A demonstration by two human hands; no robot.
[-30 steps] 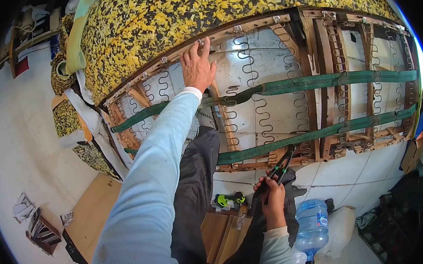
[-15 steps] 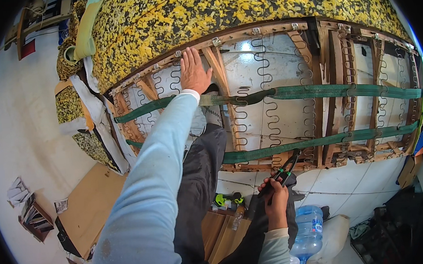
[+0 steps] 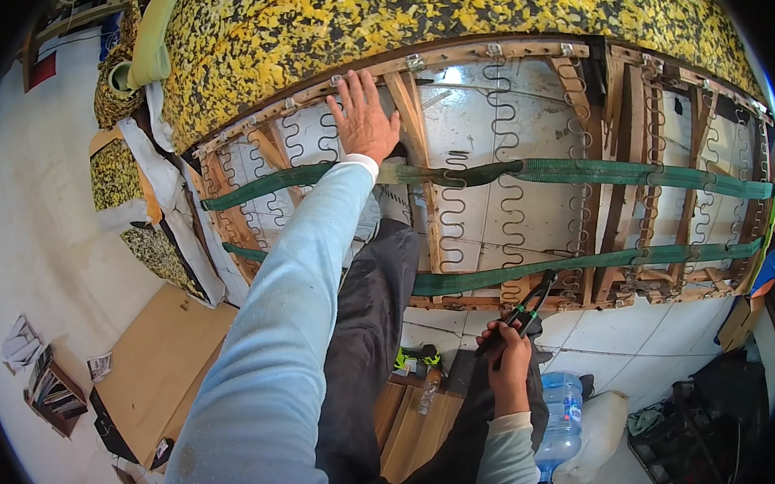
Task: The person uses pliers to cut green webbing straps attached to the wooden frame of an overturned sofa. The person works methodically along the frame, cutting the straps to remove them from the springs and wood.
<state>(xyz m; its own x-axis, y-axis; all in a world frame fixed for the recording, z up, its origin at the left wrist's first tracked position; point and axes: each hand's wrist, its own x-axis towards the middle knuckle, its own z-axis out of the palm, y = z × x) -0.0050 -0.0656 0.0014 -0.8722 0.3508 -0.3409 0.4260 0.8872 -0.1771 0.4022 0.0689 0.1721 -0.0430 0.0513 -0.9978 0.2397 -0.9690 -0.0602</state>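
Observation:
My left hand is open with spread fingers, its fingertips at the far wooden rail of a stripped sofa frame. My right hand is closed round a pair of pliers with black and green handles. The pliers' jaws point up to the near edge of the frame, by the lower green strap. Another green webbing strap crosses the frame's middle, dark and twisted near its centre. Wavy wire springs run between the rails. Yellow and black foam covers the part beyond.
A large blue water bottle lies beside my right leg, with a white sack next to it. Wooden boards and a green power tool are between my legs. A brown panel stands at the left.
My left hand's fingers have spread wider at the rail. The view has shifted slightly. My right hand still holds the pliers in about the same place.

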